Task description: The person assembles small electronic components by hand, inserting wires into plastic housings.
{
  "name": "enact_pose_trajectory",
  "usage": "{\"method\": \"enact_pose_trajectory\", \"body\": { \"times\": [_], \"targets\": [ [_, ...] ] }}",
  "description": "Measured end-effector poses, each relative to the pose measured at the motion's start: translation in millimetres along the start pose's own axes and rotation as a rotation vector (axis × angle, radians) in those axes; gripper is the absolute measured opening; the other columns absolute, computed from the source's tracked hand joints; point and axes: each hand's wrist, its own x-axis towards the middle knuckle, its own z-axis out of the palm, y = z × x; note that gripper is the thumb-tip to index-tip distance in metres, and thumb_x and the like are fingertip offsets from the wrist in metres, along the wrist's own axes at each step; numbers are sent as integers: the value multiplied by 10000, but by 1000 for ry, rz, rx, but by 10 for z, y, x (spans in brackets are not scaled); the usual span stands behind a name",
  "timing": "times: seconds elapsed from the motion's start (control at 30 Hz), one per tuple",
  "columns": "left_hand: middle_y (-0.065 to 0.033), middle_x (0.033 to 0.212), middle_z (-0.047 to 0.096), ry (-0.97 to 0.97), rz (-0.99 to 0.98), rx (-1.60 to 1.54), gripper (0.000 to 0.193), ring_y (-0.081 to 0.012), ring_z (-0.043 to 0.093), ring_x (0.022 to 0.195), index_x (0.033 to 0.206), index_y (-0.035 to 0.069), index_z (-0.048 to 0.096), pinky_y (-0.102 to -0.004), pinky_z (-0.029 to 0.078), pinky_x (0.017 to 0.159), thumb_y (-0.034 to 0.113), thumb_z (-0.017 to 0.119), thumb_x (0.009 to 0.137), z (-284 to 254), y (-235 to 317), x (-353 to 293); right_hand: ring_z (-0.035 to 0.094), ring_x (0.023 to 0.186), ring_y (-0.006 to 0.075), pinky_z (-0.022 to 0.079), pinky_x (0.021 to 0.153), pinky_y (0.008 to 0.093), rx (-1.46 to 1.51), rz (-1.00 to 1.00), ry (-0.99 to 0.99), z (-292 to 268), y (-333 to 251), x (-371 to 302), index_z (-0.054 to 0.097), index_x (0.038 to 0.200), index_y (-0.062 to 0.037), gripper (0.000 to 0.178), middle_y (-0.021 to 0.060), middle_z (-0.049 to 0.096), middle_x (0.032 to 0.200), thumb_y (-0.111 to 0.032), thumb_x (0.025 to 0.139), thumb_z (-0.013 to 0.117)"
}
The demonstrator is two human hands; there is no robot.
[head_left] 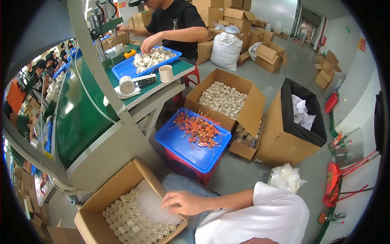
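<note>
My right hand (183,202) hovers over the near edge of an open cardboard box (91,223). Its fingers are loosely bent and apart, with nothing visible in them. Inside that box stand rows of off-white cylindrical parts (130,215) with ringed, slotted-looking ends; a few lie tilted on top. A whitish sheet (150,198) covers part of the contents beside my fingers. Only a sliver of skin at the lower edge may belong to my left arm; the left hand itself is out of sight.
A blue tray (170,140) of red-orange wired parts (199,130) rests on a red stool. Behind it are a carton of small pale pieces (223,97) and a black-lined bin (304,89). A co-worker reaches into another blue tray (118,71) on the green bench.
</note>
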Motion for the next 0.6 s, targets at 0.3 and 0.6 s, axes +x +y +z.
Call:
{"method": "enact_pose_trajectory", "body": {
  "times": [0.3,0.6],
  "targets": [
    [-174,1118,618,153,45,-116,435,-290,629,988,1172,-63,539,-389,527,865,126,745,839,825,-1015,697,629,1061,221,487,915,324,117,-142,106,-546,-588,-159,713,1118,-37,246,90,659,1135,-76,876,714],
    [-169,1231,574,356,-56,-633,402,-263,557,1127,1261,-48,545,-384,421,970,260,516,1004,-493,2149,1085,679,921,371,573,738,478,541,-826,129,-867,-1319,-88,702,1005,0,248,238,666,1098,-231,915,696]
  ]
}}
